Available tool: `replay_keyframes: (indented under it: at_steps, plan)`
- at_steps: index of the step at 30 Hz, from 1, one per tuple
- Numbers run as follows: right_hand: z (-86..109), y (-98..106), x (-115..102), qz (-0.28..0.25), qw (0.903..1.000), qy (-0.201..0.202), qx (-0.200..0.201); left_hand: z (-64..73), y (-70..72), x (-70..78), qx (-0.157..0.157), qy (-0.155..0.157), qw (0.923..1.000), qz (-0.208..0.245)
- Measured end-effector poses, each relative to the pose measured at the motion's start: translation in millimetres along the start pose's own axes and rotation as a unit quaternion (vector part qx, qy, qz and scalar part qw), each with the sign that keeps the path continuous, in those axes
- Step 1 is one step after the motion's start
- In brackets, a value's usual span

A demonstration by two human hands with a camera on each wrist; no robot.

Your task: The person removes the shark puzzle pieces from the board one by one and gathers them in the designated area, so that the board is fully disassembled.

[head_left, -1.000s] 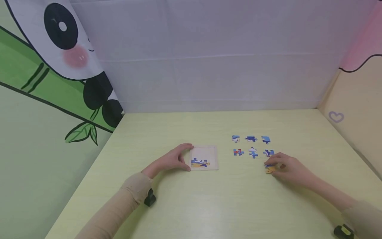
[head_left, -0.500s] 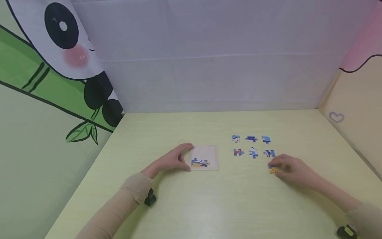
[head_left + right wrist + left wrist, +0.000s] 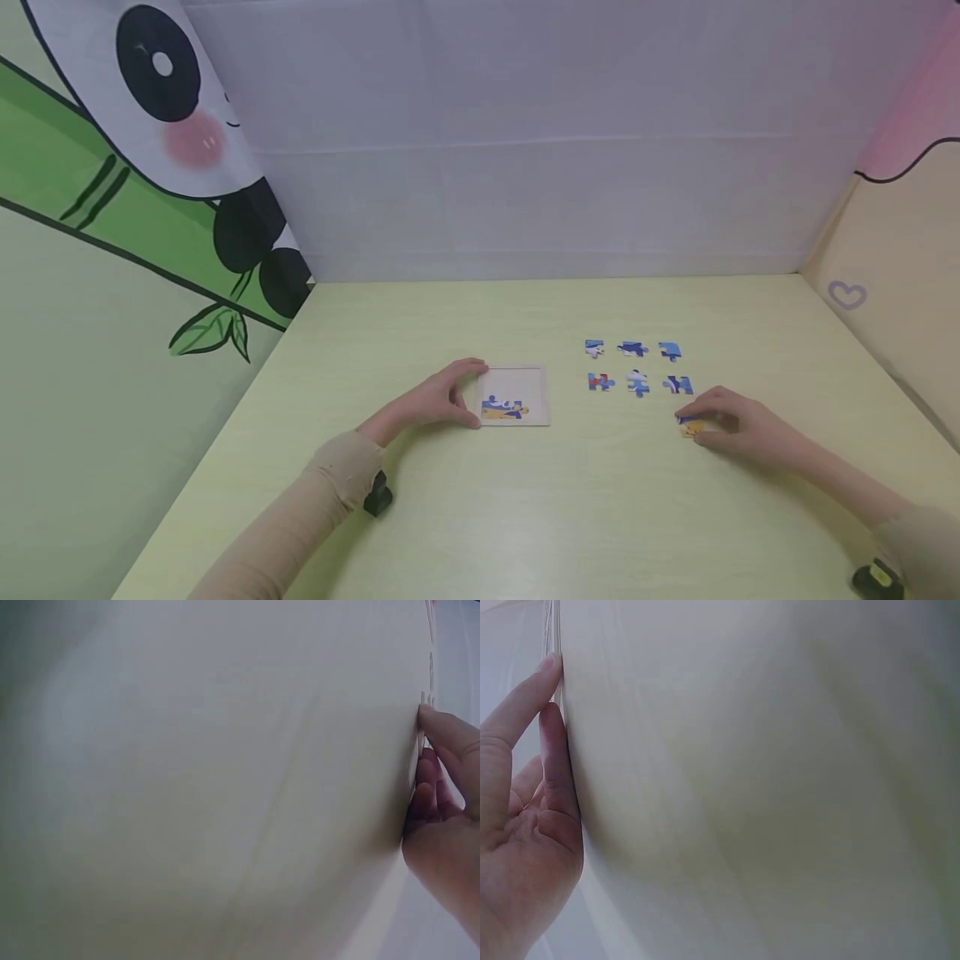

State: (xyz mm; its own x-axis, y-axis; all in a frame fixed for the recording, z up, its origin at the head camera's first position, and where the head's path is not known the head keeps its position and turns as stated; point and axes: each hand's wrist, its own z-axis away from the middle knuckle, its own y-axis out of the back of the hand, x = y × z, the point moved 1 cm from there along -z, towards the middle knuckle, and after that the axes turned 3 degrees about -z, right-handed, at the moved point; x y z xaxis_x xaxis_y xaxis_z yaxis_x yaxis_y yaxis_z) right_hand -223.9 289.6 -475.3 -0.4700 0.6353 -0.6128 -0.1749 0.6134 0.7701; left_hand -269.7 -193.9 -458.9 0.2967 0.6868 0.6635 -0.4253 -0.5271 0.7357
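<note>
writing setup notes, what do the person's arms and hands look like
The left hand and right hand are ungloved. The left sleeve and right sleeve are beige; a black device shows beside each, the right one with a yellowish patch.

Soft, even light, pale glare on the near desk point(image 3: 600, 500), faint shadows beneath the left sleeve point(image 3: 292, 517) and right forearm point(image 3: 832, 475), puzzle pieces point(image 3: 637, 383) lacking crisp detail, wrist views dimmer, hazy, blurred, the left darkening rightward, the right leftward
</note>
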Motion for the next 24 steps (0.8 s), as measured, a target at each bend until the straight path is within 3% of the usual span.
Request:
replay_keyframes:
  at_steps: [11, 24]
  plan:
    - [-0.6, -0.4, 3.7, -0.027, 0.9996, 0.007, -0.005, -1.9, -0.3, -2.6, -0.001, 0.001, 1.0000, 0.004]
    - [-0.8, 1.7, 0.8, -0.034, 0.9990, -0.023, -0.020, -0.7, -0.4, -3.3, -0.002, 0.001, 1.0000, 0.009]
